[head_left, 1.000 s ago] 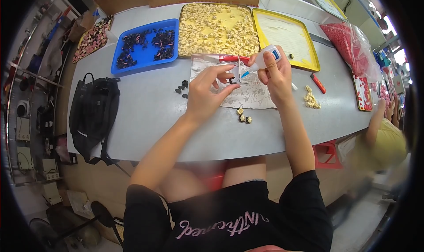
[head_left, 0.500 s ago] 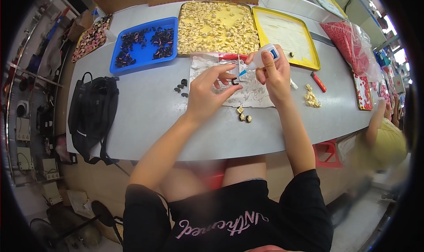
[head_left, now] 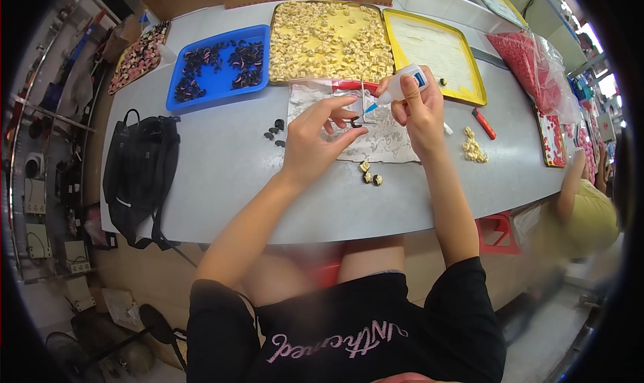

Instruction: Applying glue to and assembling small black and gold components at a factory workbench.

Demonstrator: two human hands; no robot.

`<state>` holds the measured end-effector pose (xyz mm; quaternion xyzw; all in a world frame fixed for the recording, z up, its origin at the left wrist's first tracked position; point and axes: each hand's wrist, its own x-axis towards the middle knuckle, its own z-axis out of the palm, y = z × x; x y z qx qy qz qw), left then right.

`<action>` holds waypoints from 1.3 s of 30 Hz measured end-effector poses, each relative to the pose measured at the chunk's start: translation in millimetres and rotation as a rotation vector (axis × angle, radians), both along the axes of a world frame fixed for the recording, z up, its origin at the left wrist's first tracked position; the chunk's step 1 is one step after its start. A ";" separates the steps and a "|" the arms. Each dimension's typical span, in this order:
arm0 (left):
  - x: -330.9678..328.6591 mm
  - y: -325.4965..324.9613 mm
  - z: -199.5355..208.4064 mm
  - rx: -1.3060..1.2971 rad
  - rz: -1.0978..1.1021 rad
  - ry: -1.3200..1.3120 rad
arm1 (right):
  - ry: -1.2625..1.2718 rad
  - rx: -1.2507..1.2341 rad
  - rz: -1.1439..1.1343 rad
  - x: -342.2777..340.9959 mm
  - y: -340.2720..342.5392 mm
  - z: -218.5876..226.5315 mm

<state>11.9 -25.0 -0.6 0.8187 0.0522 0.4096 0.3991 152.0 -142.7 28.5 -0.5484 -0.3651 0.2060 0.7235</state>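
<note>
My left hand [head_left: 312, 136] pinches a small black piece [head_left: 355, 123] between thumb and fingers above a stained white sheet [head_left: 389, 145]. My right hand [head_left: 424, 118] grips a white glue bottle [head_left: 399, 90], tilted so its blue nozzle [head_left: 371, 107] points down-left, just apart from the black piece. A thin metal tool [head_left: 363, 98] shows between the hands; what holds it is unclear. Several loose black pieces [head_left: 275, 133] lie left of my left hand. Below the sheet are small black-and-cream pieces [head_left: 367, 177], and cream pieces [head_left: 473, 148] are piled right of my right forearm.
Along the back stand a blue tray [head_left: 173, 91] of black pieces, a yellow tray [head_left: 274, 47] full of cream pieces and another yellow tray [head_left: 477, 81]. A black bag [head_left: 142, 175] lies left. At right are a red-handled cutter [head_left: 484, 124], a bag of red pieces [head_left: 520, 58] and another person [head_left: 583, 208].
My right hand and the glue bottle have shifted very slightly right, drawing the nozzle a little off the black piece. My left hand stays nearly still.
</note>
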 end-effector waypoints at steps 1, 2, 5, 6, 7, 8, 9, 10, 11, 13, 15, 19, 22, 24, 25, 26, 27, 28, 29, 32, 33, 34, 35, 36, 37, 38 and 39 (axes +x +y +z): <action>0.0 0.0 0.3 0.001 0.001 -0.003 | 0.002 0.004 -0.002 0.1 0.0 0.2; -0.1 0.0 0.1 0.001 0.001 -0.003 | 0.004 0.008 -0.004 0.1 -0.1 0.3; 0.0 -0.1 -0.5 -0.002 0.000 -0.006 | 0.004 0.008 -0.001 0.2 -0.2 0.1; 0.0 -0.2 -0.5 -0.005 -0.001 -0.002 | 0.004 0.008 -0.001 0.3 -0.5 -0.3; -0.2 -0.1 -0.6 -0.006 0.000 0.003 | 0.016 0.018 0.011 0.5 -0.7 -0.9; -0.3 -0.1 -0.4 -0.006 0.000 0.003 | 0.029 0.027 0.023 0.5 -0.8 -1.3; -0.3 -0.1 -0.1 -0.008 -0.001 0.006 | 0.029 0.027 0.024 -0.6 -0.5 -1.3; -0.9 0.4 -0.3 -0.010 -0.001 0.011 | 0.017 0.014 0.016 -3.0 0.8 -1.5; -1.3 1.2 -0.6 -0.009 0.002 0.013 | 0.005 0.001 0.009 -4.3 2.0 -1.9; -0.9 2.2 -1.2 -0.005 0.003 0.016 | 0.002 0.005 0.010 -3.3 2.6 -2.4; 0.5 2.1 0.3 -0.005 0.005 0.015 | -0.006 0.007 0.008 0.0 1.2 -0.4; 5.3 2.5 3.0 -0.017 -0.004 -0.001 | 0.012 0.074 -0.041 11.1 -3.4 4.0; 3.6 6.7 -2.0 -0.033 0.043 -0.011 | 0.083 0.106 -0.093 11.5 -6.8 8.2; 1.5 8.0 -2.0 -0.050 0.054 -0.004 | 0.127 0.113 -0.095 10.0 -8.3 12.8; -0.2 8.9 -1.7 -0.039 0.060 0.000 | 0.107 0.108 -0.095 6.6 -8.5 19.1; -2.1 10.1 -3.2 -0.034 0.065 0.006 | 0.094 0.099 -0.093 4.4 -10.2 22.5; -3.2 10.4 -3.2 -0.029 0.071 0.013 | 0.068 0.070 -0.069 5.9 -14.7 25.7; -4.4 9.6 -2.1 -0.040 0.069 0.018 | 0.004 0.029 -0.073 5.6 -18.4 30.2; -5.1 9.8 -2.9 -0.046 0.069 0.022 | -0.056 -0.013 -0.077 4.7 -21.7 33.8; -5.4 15.0 -9.0 -0.061 0.065 0.010 | -0.411 -0.290 -0.143 0.7 -46.9 26.4; -5.9 16.2 -9.2 -0.050 0.082 0.024 | -0.474 -0.361 -0.191 -7.1 -55.0 22.3; -0.2 12.7 -3.9 -0.041 0.079 0.028 | -0.575 -0.450 -0.265 -14.0 -68.9 23.8; 2.9 11.4 -2.3 -0.040 0.065 0.026 | -0.668 -0.538 -0.333 -18.1 -78.2 17.6; 5.5 10.2 -0.8 -0.026 0.060 0.013 | -0.694 -0.423 -0.354 -9.1 -84.1 -11.7; 4.0 10.6 -0.2 -0.009 0.057 0.010 | -0.683 -0.428 -0.367 -10.3 -83.8 -20.9; 2.7 11.1 0.3 -0.008 0.058 0.008 | -0.766 -0.480 -0.365 -11.1 -83.5 -29.1; 1.5 11.5 1.0 -0.006 0.057 0.007 | -0.847 -0.535 -0.363 -12.0 -84.0 -36.3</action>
